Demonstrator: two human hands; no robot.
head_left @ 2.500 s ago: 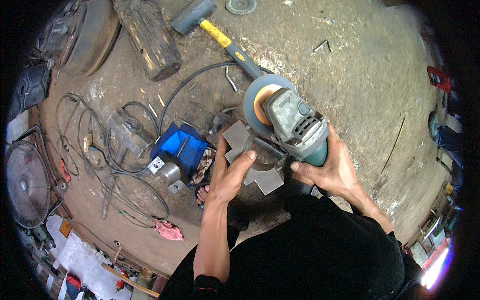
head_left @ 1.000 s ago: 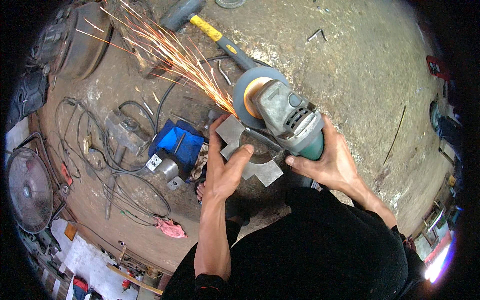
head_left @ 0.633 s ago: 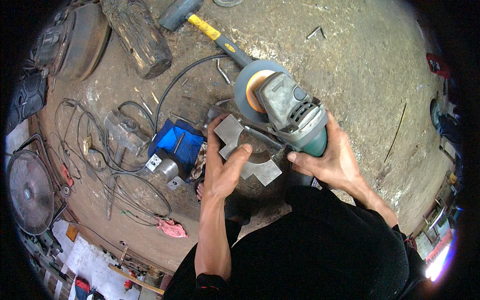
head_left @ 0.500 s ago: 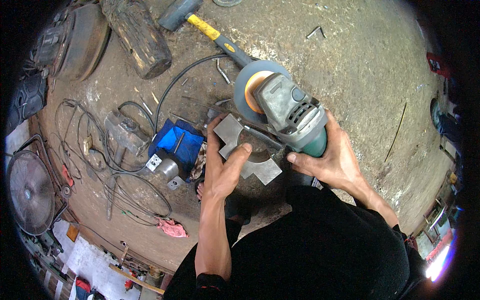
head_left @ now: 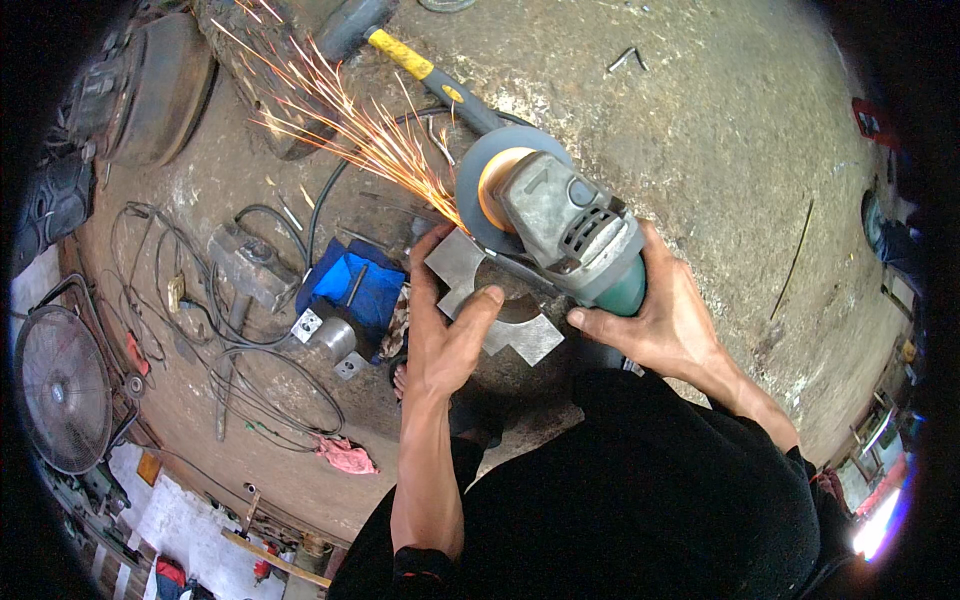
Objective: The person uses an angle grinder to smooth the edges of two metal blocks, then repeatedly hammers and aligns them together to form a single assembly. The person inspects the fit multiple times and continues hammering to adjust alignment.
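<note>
My right hand (head_left: 660,305) is wrapped round the green body of an angle grinder (head_left: 577,215). Its grey disc (head_left: 468,193) meets the far left corner of a flat steel piece, and orange sparks (head_left: 385,150) spray off toward the far left. That steel piece (head_left: 533,337) has stepped ends and a half-round cutout. My left hand (head_left: 445,325) grips it, thumb on top by the cutout and fingers along its left edge, close to the disc. Part of the steel piece's far side is hidden under the grinder.
Left of my hands lie a blue cloth (head_left: 365,285), a round metal part with lugs (head_left: 335,340), a sledgehammer head (head_left: 250,265) and looped cables (head_left: 210,330). A yellow-and-black hammer (head_left: 405,55) and a log (head_left: 265,75) lie beyond. A fan (head_left: 62,388) stands at far left.
The grinder has shifted slightly left, bringing its disc onto the corner of the steel piece. Sparks now fly toward the far left, where there were none before. My left hand has barely moved.
</note>
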